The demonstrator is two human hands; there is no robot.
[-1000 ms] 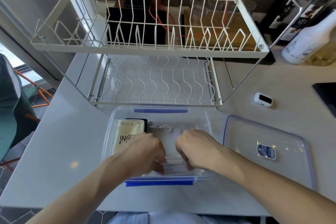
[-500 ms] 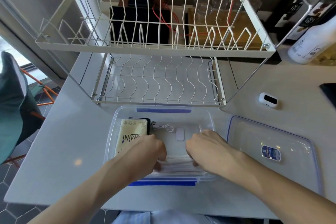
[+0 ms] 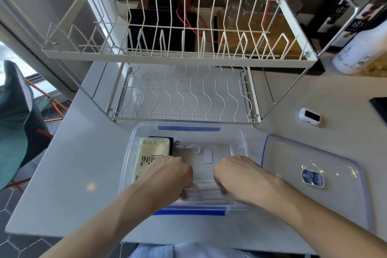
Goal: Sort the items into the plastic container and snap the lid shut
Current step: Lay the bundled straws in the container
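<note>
A: Spreading apart inside the plastic container (image 3: 243, 142), our hands now sit wider than a second ago, flattening a clear packet (image 3: 202, 191) at its near wall.

B: Grips? Our left hand (image 3: 169, 176) and right hand (image 3: 236, 176) curl narrowly onto it. The lid (image 3: 339, 159) waits right of the container.

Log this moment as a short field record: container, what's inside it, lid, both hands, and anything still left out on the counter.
container: clear plastic container, open, in front of the dish rack
contents: yellow MINI packet at left over a black item; white cable; small white item
lid: lid off, flat on the counter right of the container
left hand: left hand inside the container, pressing a clear flat item
right hand: right hand on the same item
left out: small white device with a dark window
</note>
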